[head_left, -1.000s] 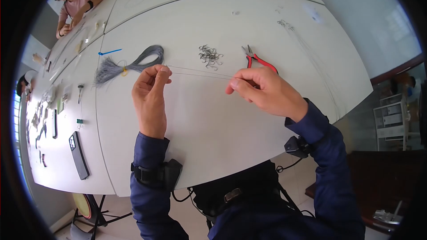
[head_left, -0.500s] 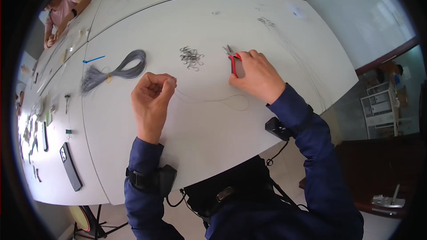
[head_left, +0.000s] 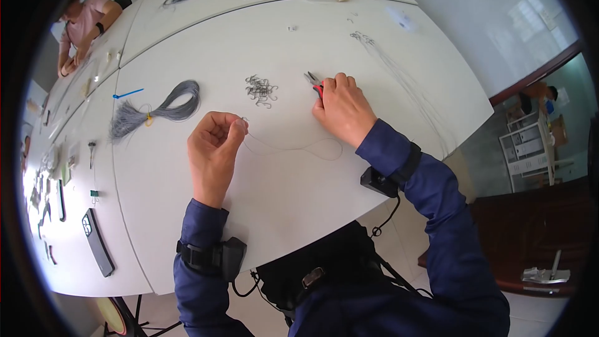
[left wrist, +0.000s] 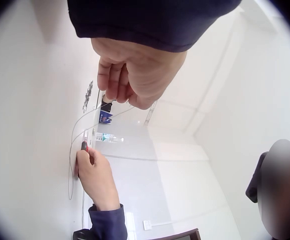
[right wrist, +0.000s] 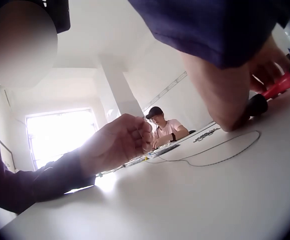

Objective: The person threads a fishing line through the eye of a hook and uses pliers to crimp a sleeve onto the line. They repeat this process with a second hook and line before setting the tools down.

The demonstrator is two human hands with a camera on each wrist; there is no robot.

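Note:
My left hand [head_left: 215, 156] pinches one end of a thin line between thumb and index finger. From there the line [head_left: 324, 157] trails right in a loose loop, which also shows in the right wrist view [right wrist: 210, 164]. My right hand [head_left: 346, 107] is closed round the red-handled pliers [head_left: 316, 83], whose metal jaws point up and left. Between and beyond the hands lies a pile of small dark hooks [head_left: 261, 90]. A small bit at the left fingertips is too tiny to make out.
A grey bundle [head_left: 175, 105] tied in yellow lies left, with a blue strip [head_left: 128, 93] behind it. Finished-looking lines with hooks [head_left: 399, 78] stretch along the right. A phone [head_left: 98, 242] lies at the left; a person [head_left: 84, 25] sits at the far left.
The right hand has let go of the line and moved onto the pliers, gripping them. The line, earlier stretched between both hands, now hangs slack in a loop from the left hand.

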